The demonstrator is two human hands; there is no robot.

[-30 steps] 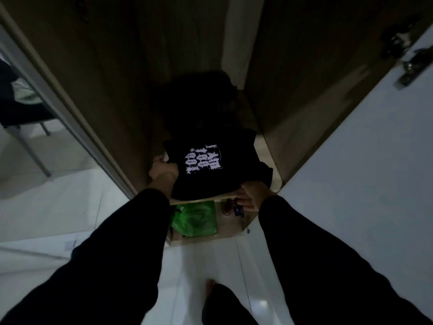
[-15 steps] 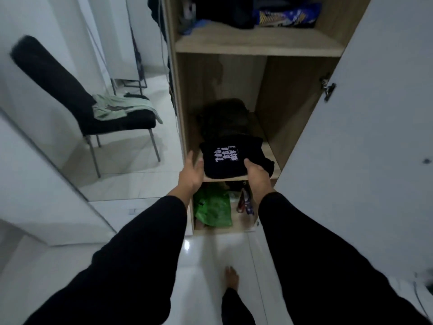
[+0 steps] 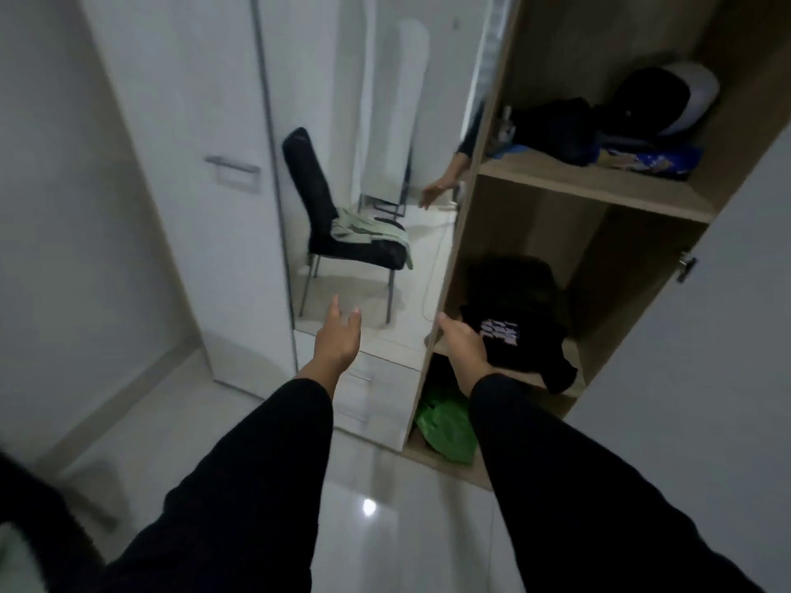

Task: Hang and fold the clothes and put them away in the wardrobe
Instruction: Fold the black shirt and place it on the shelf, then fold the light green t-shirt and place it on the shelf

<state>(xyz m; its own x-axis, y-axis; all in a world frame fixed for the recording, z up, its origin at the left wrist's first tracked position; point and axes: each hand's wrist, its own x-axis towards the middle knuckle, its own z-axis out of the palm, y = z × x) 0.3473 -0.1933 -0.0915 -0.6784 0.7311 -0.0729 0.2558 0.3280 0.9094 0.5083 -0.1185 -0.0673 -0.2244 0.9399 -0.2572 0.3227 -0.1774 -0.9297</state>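
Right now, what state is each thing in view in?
Folded black T-shirt: lying on middle shelf, released.
Left hand: open, empty.
Right hand: open, beside the shirt.
Wardrobe door: open.
Light green garment: crumpled on chair.
Green bag: bottom compartment.

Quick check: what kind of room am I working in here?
Most likely a bedroom or dressing area at home: an open wooden wardrobe with folded clothes, a mirrored door reflecting a black chair, and a glossy tiled floor.
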